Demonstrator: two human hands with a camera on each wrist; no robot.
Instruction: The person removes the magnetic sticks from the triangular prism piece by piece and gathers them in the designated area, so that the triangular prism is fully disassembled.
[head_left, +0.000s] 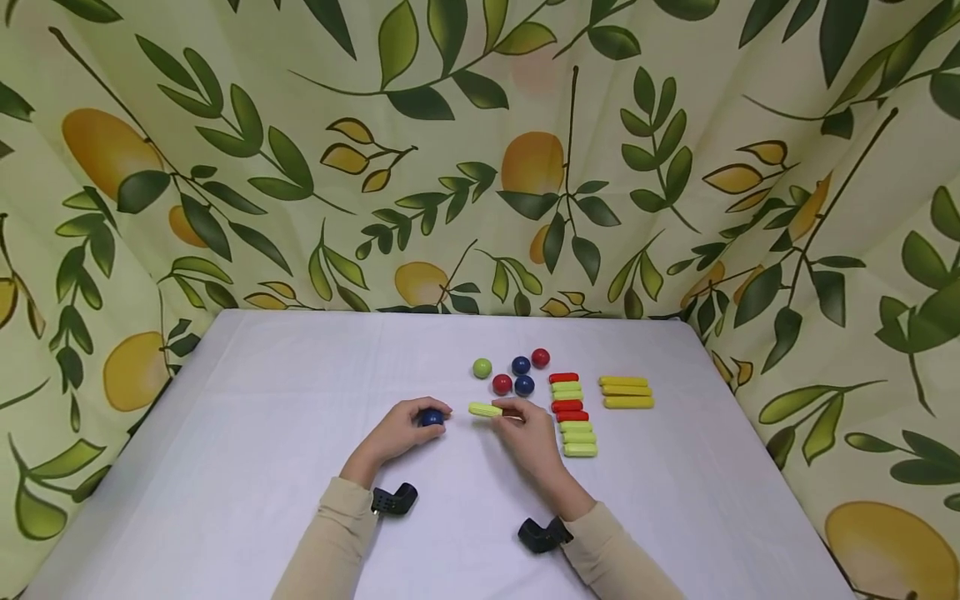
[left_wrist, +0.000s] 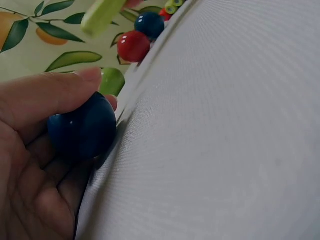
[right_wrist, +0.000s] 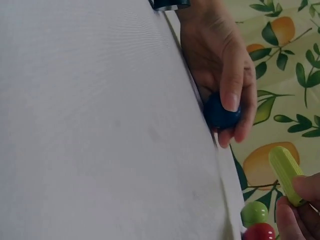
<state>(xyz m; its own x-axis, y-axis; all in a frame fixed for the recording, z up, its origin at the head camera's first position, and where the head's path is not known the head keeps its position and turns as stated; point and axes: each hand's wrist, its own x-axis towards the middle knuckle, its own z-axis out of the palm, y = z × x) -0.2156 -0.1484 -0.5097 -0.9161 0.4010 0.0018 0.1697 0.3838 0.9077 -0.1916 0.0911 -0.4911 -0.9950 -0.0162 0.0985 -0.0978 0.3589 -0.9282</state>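
Note:
My left hand (head_left: 401, 431) grips a dark blue ball (left_wrist: 85, 127) down at the white tabletop, thumb on one side and fingers curled behind it. Just to the right, my right hand (head_left: 528, 437) pinches one end of a light green ribbed stick (right_wrist: 286, 172) between thumb and fingers. The stick's free end points left toward the blue ball, with a gap between them. In the right wrist view the stick is held up off the cloth. Beyond the hands sit loose balls: a green ball (head_left: 482, 367), two red, and two blue ones, including a blue ball (head_left: 524, 385).
Right of my right hand, a column of short red and light green sticks (head_left: 570, 407) lies on the table. Farther right are three yellow sticks (head_left: 628, 392). A leaf-patterned curtain (head_left: 465, 167) stands behind the white-covered table (head_left: 300, 375).

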